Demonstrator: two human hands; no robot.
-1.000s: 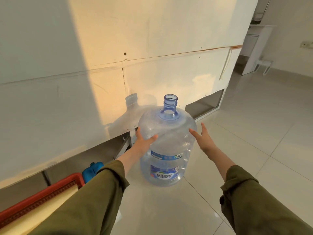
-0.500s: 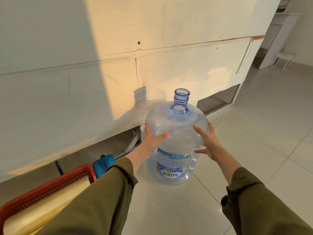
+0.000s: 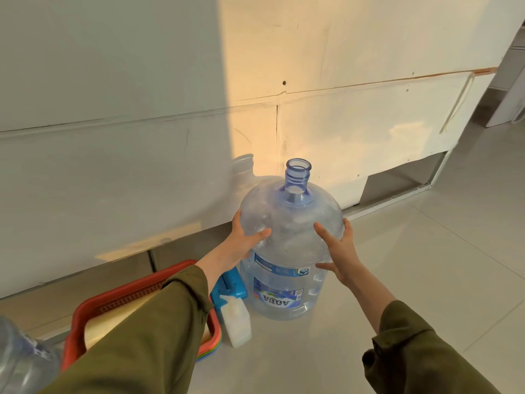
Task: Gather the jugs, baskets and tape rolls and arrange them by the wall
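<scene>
Jug [image 3: 287,245] front and centre: a big clear blue water jug, upright on the floor [image 3: 426,280] close to the wall [image 3: 142,166], neck open. Left hand [image 3: 241,245] presses its left shoulder, right hand [image 3: 338,251] its right side, both palms spread flat on the plastic, gripping it between them. Just to its left sit a small white jug [image 3: 237,319], a blue jug [image 3: 230,285] behind that, then the red basket [image 3: 85,311]. This looks like the placing step: the next move probably calls for nudging the big jug in line with its neighbours, then letting go.
</scene>
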